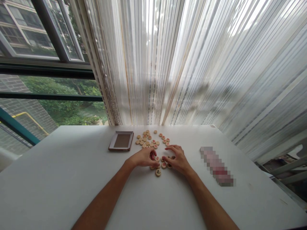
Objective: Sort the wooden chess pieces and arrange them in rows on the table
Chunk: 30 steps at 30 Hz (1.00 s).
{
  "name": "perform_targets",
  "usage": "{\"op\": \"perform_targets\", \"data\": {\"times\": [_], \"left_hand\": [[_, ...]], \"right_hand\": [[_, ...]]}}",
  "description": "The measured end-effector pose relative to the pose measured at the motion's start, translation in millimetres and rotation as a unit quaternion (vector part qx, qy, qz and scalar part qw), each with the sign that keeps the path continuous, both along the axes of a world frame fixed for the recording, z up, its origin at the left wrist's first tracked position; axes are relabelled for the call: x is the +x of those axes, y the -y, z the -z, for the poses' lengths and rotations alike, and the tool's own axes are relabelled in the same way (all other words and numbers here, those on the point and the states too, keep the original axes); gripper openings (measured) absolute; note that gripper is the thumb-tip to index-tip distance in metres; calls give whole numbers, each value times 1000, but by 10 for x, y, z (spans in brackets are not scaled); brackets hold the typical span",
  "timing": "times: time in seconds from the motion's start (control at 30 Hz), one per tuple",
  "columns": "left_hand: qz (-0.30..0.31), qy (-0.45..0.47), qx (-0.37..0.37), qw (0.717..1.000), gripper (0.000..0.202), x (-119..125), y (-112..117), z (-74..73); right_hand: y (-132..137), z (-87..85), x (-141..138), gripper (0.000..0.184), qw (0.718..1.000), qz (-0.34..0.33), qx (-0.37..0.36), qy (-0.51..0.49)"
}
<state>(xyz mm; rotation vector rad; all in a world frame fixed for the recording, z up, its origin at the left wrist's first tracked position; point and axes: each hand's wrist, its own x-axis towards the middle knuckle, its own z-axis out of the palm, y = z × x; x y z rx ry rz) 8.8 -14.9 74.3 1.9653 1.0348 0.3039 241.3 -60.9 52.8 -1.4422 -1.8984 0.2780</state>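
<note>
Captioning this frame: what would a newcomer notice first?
The left hand and right hand come first, curved among round game pieces on the white table. Behind it, a tall striped curtain fills much of the view. A shallow box lies left of the pieces, a pixelated pink strip right of them.

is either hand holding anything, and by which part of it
Cannot be told: the left hand and right hand curve around round pieces on the table, but any grip is unclear.

Daylight through curtain (144, 64) beyond far edge of table (72, 166), some glare; wide-angle stretch; pixelated patch (217, 166) toward right edge.
</note>
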Motion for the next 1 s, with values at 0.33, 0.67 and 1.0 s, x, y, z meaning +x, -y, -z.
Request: {"op": "perform_targets", "data": {"times": [0.33,0.67,1.0], "left_hand": [[-9,-11,15,1000,51,18,-2,55],[13,-10,3,1000,62,-20,5,-2],[16,-50,31,998,72,2,54,-67]], "right_hand": [[44,-46,84,62,997,-47,-58,28],[46,-84,90,55,997,-44,-66,12],[52,-95,86,50,997,-48,-62,6]]}}
